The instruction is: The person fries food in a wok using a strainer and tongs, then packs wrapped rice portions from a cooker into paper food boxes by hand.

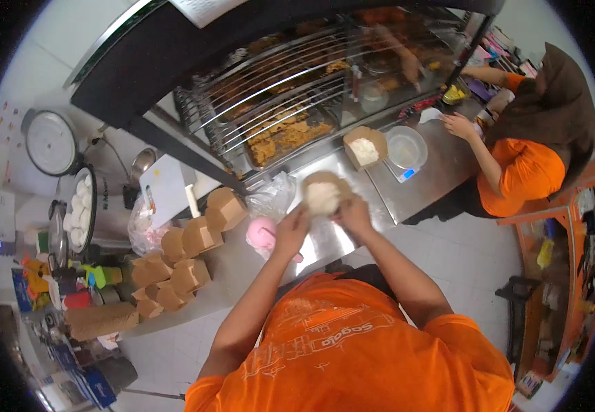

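Above the steel counter, a brown paper food box filled with white rice is held between my two hands; motion blurs it. My left hand grips its near left side. On the near right side are the fingers of my right hand. A pink plastic scoop lies on the counter just left of my left wrist, its handle partly behind my forearm. A crumpled clear plastic bag lies beyond the scoop. Farther right, a second rice-filled paper box stands near a digital scale bearing a clear round container.
A glass display case with wire racks and trays of fried food borders the counter's far side. Several open paper boxes stand left. Beyond them is a large pot of white rounded bundles. A co-worker stands at right, hands over the counter.
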Action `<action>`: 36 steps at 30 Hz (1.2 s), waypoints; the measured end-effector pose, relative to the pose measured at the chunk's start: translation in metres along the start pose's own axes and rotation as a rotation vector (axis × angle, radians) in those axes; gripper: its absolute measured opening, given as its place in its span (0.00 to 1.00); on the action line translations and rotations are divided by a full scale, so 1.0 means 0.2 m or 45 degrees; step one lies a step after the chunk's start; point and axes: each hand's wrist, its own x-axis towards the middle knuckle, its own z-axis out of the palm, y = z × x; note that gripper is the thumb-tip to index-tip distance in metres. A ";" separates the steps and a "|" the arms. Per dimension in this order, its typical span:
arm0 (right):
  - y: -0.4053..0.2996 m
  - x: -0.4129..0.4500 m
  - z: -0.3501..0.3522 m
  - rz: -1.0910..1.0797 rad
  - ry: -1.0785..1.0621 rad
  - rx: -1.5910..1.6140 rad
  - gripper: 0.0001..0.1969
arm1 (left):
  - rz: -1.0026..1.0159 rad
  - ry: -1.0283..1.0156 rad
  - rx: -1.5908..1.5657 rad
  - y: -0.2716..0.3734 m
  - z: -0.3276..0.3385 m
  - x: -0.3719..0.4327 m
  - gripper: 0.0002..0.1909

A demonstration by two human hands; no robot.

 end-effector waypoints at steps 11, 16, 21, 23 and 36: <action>0.01 -0.09 0.24 -0.256 0.091 0.050 0.13 | -0.616 1.175 -0.797 -0.26 -0.62 -0.27 0.18; -0.47 -0.27 0.66 -0.503 -0.642 -0.148 0.13 | -0.445 1.335 -0.893 -0.30 -1.07 -0.55 0.09; -0.86 -0.38 1.03 -0.743 -0.935 -0.285 0.18 | 0.175 1.627 -0.526 -0.36 -1.76 -0.65 0.07; -0.95 -0.45 1.18 -0.610 -1.013 -0.404 0.19 | 0.310 1.799 -0.323 -0.31 -2.13 -0.65 0.08; -1.21 -0.86 1.90 -0.503 -1.021 -0.331 0.20 | -0.130 0.787 1.078 -0.58 -4.15 0.36 0.48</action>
